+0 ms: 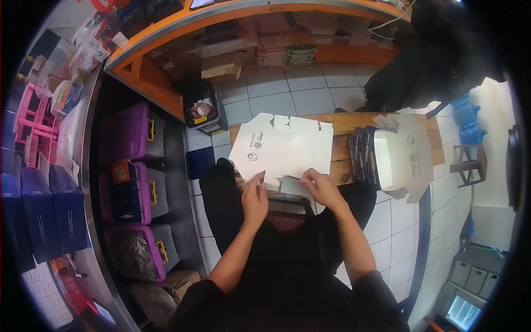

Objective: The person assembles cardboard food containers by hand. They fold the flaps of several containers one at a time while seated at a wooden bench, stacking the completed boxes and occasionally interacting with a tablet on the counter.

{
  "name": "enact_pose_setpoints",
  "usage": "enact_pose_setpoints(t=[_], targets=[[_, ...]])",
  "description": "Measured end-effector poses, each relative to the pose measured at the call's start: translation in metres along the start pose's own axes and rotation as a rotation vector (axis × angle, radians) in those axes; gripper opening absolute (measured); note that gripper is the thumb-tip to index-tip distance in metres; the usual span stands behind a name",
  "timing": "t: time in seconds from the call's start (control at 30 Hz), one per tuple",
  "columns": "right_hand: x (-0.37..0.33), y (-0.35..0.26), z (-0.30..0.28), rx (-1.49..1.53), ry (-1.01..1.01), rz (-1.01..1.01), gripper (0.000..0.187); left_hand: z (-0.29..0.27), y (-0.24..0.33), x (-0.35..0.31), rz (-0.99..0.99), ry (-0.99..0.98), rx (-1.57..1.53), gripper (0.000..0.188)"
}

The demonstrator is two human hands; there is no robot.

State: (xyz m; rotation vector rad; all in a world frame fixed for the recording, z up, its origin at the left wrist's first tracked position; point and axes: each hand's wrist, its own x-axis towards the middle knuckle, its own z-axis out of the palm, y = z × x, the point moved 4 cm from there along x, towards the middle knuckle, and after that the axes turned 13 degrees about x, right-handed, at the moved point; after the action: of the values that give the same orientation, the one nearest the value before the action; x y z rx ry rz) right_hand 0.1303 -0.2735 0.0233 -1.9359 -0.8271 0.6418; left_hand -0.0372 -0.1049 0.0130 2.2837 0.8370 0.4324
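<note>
A flat white cardboard box blank with cut flaps and small dark print lies in front of me on a wooden bench. At its near left edge my left hand is closed, thumb and fingers on a small tab. My right hand pinches the corner of a greyish near flap, which is bent up from the sheet. To the right stand several dark blue folded boxes in a tight row. Beside them lies another white blank, its flaps spread.
The wooden bench runs across in front of my knees. Left are purple-lidded bins under a metal counter. A black bin stands on the tiles ahead. A person in black is at the upper right, near a brown stool.
</note>
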Motion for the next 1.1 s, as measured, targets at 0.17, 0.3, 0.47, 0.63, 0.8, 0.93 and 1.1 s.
enact_pose_setpoints(t=[0.17, 0.3, 0.47, 0.63, 0.8, 0.93, 1.1], targets=[[-0.001, -0.026, -0.009, 0.098, 0.13, 0.048, 0.017, 0.022, 0.006, 0.033, -0.069, 0.091, -0.279, 0.039], [-0.001, -0.019, -0.011, 0.371, 0.165, 0.126, 0.015, 0.017, 0.037, 0.044, -0.127, 0.209, -0.544, 0.043], [0.003, -0.031, -0.017, 0.43, 0.153, 0.084, 0.013, 0.004, 0.05, 0.061, 0.082, 0.167, -0.363, 0.036], [0.005, -0.051, -0.028, 0.367, 0.178, 0.093, 0.014, -0.021, 0.059, 0.059, 0.237, 0.23, -0.183, 0.021], [0.008, -0.064, -0.028, 0.369, 0.195, 0.096, 0.013, -0.025, 0.047, 0.053, 0.11, 0.265, -0.284, 0.016], [0.009, -0.073, -0.03, 0.389, 0.225, 0.076, 0.013, -0.026, 0.045, 0.052, -0.105, 0.246, -0.528, 0.016], [0.006, -0.085, -0.031, 0.263, 0.143, 0.056, 0.015, -0.045, 0.074, 0.047, 0.077, 0.327, -0.316, 0.013]])
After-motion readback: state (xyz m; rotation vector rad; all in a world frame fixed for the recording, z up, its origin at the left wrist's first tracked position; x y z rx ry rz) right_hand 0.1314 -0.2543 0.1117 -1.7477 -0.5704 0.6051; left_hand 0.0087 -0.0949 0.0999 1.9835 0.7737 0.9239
